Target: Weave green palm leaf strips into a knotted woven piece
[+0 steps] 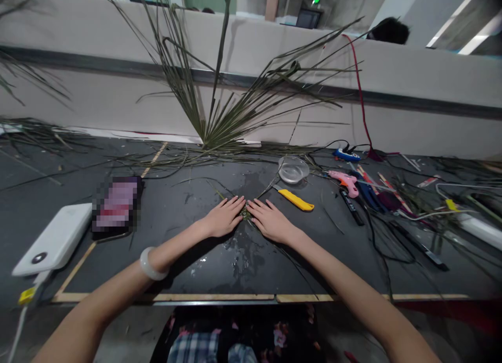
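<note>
My left hand (224, 216) lies palm down on the dark table, its fingers stretched out towards the middle. Opposite it, my right hand (271, 220) is also flat, with straight fingers. Between the fingertips shows a small bunch of green leaf strips (246, 214), pressed against the tabletop by both hands; most of it is hidden. Thin loose ends run out from it. Just beyond my right hand are a yellow utility knife (296, 199), blade out, and a clear plastic bowl (293, 170). The table around the hands is wet.
A fan of long palm leaf strips (214, 130) leans on the partition (129, 104). To the left lie a phone (117, 206) and a white power bank (57, 237). A pink glue gun (345, 181), a black marker (352, 207), cables and scraps crowd the right.
</note>
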